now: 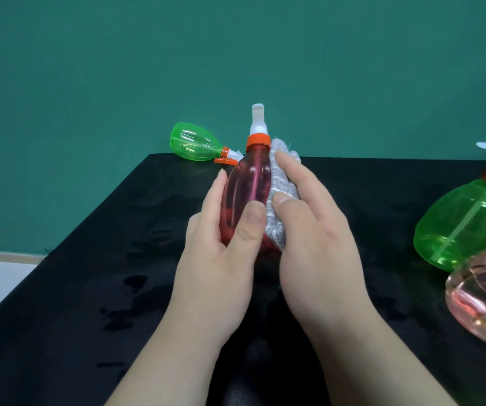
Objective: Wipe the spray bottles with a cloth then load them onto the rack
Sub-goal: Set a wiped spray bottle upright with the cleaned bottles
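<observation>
- Red bottle upright over the middle of the tabletop, toward the far edge; base hidden by the hands, so standing or lifted cannot be told.
- Left hand wrapped round the lower body, thumb across the front.
- Right hand gripping a grey knitted cloth and pressing it to the bottle's right side.
- Probably light and thin-walled, being clear plastic; likely to dent under a hard squeeze.
- Smooth and rounded, likely slippery if damp; wet-looking patches on the tabletop.
- Best gripped at the belly for wiping and below the orange collar for lifting, not by the white sprayer.
- Small green bottle on its side at the far edge; big green bottle and pink bottle at the right edge.
</observation>
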